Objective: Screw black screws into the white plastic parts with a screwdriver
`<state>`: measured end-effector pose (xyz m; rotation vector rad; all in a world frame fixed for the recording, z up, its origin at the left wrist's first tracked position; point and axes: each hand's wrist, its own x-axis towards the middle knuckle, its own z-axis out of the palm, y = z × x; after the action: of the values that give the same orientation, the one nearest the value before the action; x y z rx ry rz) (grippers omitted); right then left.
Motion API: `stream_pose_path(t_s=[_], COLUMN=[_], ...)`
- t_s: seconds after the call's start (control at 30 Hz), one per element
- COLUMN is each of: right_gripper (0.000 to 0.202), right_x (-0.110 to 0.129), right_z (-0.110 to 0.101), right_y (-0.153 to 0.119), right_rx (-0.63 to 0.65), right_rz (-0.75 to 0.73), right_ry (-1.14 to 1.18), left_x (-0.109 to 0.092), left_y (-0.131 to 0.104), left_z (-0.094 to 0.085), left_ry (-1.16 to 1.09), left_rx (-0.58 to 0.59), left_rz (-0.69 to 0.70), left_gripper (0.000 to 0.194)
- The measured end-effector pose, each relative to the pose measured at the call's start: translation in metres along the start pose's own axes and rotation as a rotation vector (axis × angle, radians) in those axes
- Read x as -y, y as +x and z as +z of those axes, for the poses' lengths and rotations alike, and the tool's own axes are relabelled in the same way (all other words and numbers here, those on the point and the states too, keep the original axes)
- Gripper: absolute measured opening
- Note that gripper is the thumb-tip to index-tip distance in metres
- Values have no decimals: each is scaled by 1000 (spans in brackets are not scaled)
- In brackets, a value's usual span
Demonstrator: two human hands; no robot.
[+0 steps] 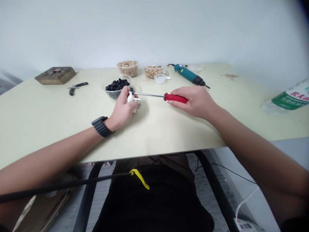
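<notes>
My left hand (123, 109), with a dark watch on its wrist, is closed around a small white plastic part (130, 97) with a black piece at its top. What kind of part it is I cannot make out. My right hand (196, 101) grips the red handle of a screwdriver (175, 98). Its metal shaft points left, and the tip meets the upper end of the white part near the black piece. Just behind my left hand sits a clear bowl (113, 94) of small black pieces.
Two tubs, one of beige bits (127, 71) and one of orange-brown bits (153, 72), stand near the wall. A small lid-like cup (160, 78) and a teal rotary tool (188, 74) lie to their right. Pliers (75, 88) and a wooden block (56, 76) are left; a bottle (287, 100) is right.
</notes>
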<state>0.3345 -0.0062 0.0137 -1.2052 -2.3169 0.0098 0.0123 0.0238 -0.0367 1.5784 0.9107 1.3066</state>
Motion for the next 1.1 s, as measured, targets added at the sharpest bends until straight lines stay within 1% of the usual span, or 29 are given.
stream_pose_path(t_s=[0.1,0.2,0.27,0.3,0.37,0.43,0.47,0.53,0.57,0.63,0.73,0.8,0.87,0.93,1.0,1.1], right_gripper=[37,42,42,44,41,32,32,39,41,42,41,37,40,40,34,34], right_x=[-1,-5,-8,-9,-10,-7,-5,-1,1,3,1,-4,-8,-10,-10,-7], right_z=[-3,-5,-5,-4,0,3,4,5,5,4,2,1,1,0,-1,-4], right_y=[2,6,7,7,7,4,3,0,0,0,2,4,5,5,3,2], right_rx=[74,179,226,214,132,21,-20,-55,-52,4,141,191,169,110,70,82], right_rz=[66,144,183,187,145,69,42,24,26,49,132,186,188,140,90,105], right_ry=[171,334,412,429,371,176,60,-120,-156,-101,125,242,303,310,259,184], left_x=[8,10,9,8,9,10,11,12,12,11,9,9,10,12,12,12], left_y=[0,0,1,1,2,3,3,3,3,2,0,1,2,3,4,3], left_z=[-2,-2,-2,-1,-1,0,0,0,1,1,2,2,2,3,3,3], left_ry=[91,143,138,119,60,-1,-22,-39,-31,4,47,44,28,4,-14,-18], left_rx=[-4,-9,-4,5,23,24,18,5,4,10,17,26,35,43,49,45], left_rz=[80,139,138,121,61,-1,-22,-40,-37,-20,22,31,14,-11,-26,-35], left_gripper=[42,43,42,41,39,37,36,36,35,35,35,36,36,35,35,34])
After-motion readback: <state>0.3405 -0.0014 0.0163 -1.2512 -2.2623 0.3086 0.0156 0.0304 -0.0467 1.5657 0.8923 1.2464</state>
